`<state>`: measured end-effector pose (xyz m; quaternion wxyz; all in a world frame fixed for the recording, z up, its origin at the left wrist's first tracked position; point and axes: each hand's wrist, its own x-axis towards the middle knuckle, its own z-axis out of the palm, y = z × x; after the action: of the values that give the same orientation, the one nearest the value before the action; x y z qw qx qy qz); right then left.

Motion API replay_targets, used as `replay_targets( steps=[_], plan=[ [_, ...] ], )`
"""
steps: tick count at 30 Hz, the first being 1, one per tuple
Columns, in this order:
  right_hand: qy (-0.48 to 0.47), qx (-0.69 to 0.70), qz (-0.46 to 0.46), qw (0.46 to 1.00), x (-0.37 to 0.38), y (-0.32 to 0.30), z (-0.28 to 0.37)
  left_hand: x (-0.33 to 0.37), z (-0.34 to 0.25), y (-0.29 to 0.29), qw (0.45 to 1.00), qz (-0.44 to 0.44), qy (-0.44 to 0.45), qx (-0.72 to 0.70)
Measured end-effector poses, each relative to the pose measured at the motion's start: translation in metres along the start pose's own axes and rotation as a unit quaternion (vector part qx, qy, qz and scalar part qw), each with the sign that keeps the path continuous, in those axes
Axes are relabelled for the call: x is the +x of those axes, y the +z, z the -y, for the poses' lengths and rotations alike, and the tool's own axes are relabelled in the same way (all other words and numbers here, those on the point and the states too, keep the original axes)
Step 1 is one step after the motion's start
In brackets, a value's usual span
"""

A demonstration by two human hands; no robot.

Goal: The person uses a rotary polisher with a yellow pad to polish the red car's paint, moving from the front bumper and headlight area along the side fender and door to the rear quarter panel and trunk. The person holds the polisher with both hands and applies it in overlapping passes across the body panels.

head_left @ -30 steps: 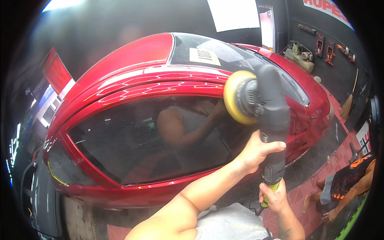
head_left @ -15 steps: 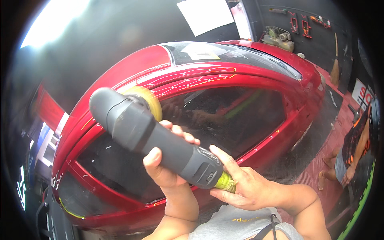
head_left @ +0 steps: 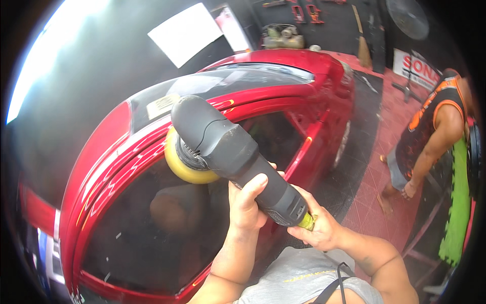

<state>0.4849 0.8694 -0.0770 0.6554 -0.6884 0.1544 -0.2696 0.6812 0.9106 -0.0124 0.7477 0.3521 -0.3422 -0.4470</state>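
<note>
A black car polisher (head_left: 243, 154) with a yellow foam pad (head_left: 177, 159) slants across the view, its head toward the upper left. My left hand (head_left: 247, 205) is closed around the middle of its body, thumb on top. At the tail, the fingers of my right hand (head_left: 322, 228) grip the yellow-green wrapped end (head_left: 307, 221). Beyond the tool stands a glossy red car (head_left: 104, 137). The pad overlaps the dark side window (head_left: 147, 243) and its frame; whether it touches the car I cannot tell. The polisher hides part of the roof edge.
On the right, another person (head_left: 440, 119) in a dark and orange top leans over near a green mat (head_left: 455, 202). A compressor (head_left: 283, 38) and a broom (head_left: 362, 50) stand by the far wall. Red and black tiles (head_left: 372, 202) cover the floor.
The view has swung, bringing the other person further in from the right. The polisher now appears further right, with more of its yellow pad showing. Both hands keep their hold.
</note>
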Motion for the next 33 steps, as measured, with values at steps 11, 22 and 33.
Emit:
replay_targets(
  steps=[11,22,33],
  plan=[
    [0.031,0.183,-0.150,0.971,0.013,-0.077,-0.145,0.121,0.168,0.021,0.981,0.026,-0.164,0.097],
    [0.068,0.193,-0.205,0.957,0.042,-0.167,-0.133,0.237,0.240,0.054,0.958,0.057,-0.267,0.091],
    [0.045,0.133,-0.076,0.987,0.034,-0.137,-0.059,0.176,0.129,0.048,0.983,0.035,-0.181,0.020]
  ],
)
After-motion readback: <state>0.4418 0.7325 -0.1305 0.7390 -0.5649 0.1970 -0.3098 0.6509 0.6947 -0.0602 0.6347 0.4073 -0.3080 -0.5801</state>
